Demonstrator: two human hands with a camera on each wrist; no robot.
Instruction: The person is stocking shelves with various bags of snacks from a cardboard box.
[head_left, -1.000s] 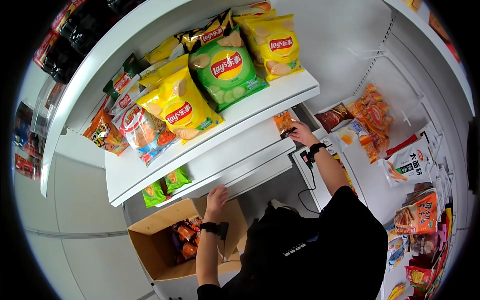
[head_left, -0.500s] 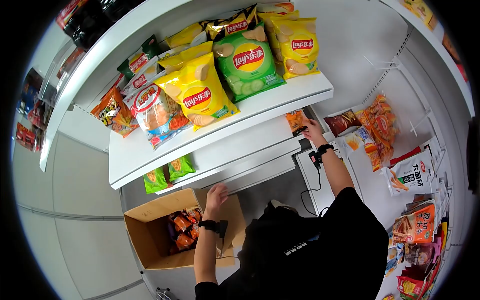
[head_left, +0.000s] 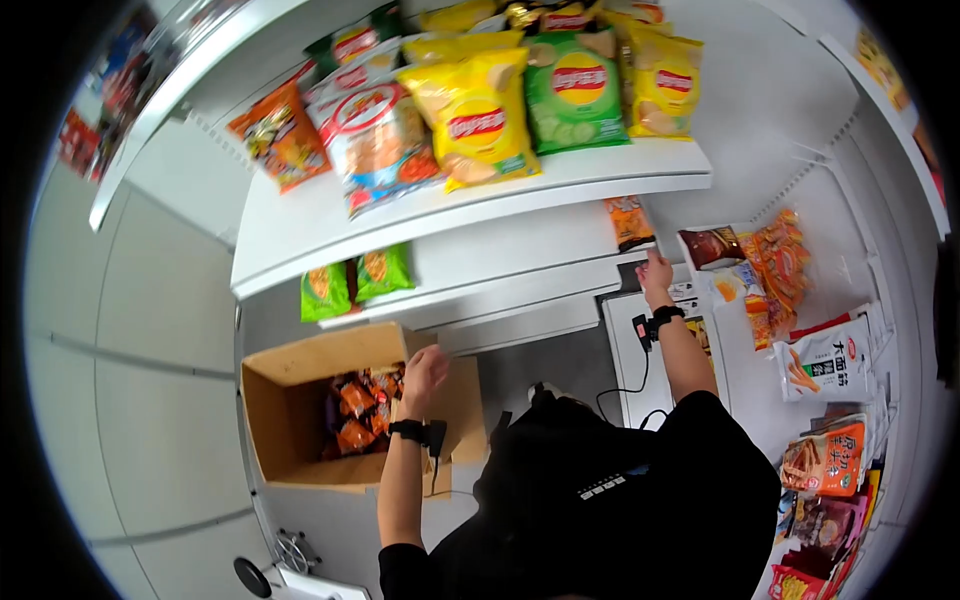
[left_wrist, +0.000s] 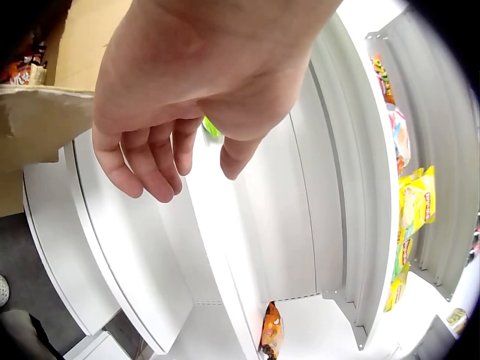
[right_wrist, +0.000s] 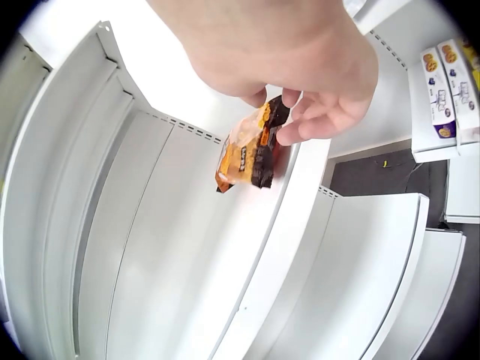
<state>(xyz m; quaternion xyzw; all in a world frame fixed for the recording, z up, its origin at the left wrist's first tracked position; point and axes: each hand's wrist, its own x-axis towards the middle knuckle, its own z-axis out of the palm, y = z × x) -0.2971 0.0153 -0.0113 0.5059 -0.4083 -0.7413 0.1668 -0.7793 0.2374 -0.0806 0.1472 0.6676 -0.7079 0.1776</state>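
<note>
An orange and black snack bag (head_left: 628,222) lies at the right end of the middle shelf (head_left: 520,240). Just below it in the head view is the right hand (head_left: 655,278); in the right wrist view that hand (right_wrist: 300,67) hangs over the bag (right_wrist: 251,146), its fingers loosely bent beside the dark end, with no grip visible. The left hand (head_left: 426,378) hovers above the right flap of a cardboard box (head_left: 275,420) holding several orange packets (head_left: 356,400). In the left wrist view, the left hand's (left_wrist: 202,82) fingers hang relaxed and hold nothing.
Two green bags (head_left: 384,270) lie at the left of the middle shelf. Large chip bags (head_left: 478,115) line the shelf above. At the right, a side rack holds more bags (head_left: 825,362). A cable (head_left: 640,385) hangs from the right wrist.
The head view has shifted, so the shelves sit higher and further right. The right hand has drawn slightly away from the orange bag, which stays on the shelf. The left hand remains over the box flap.
</note>
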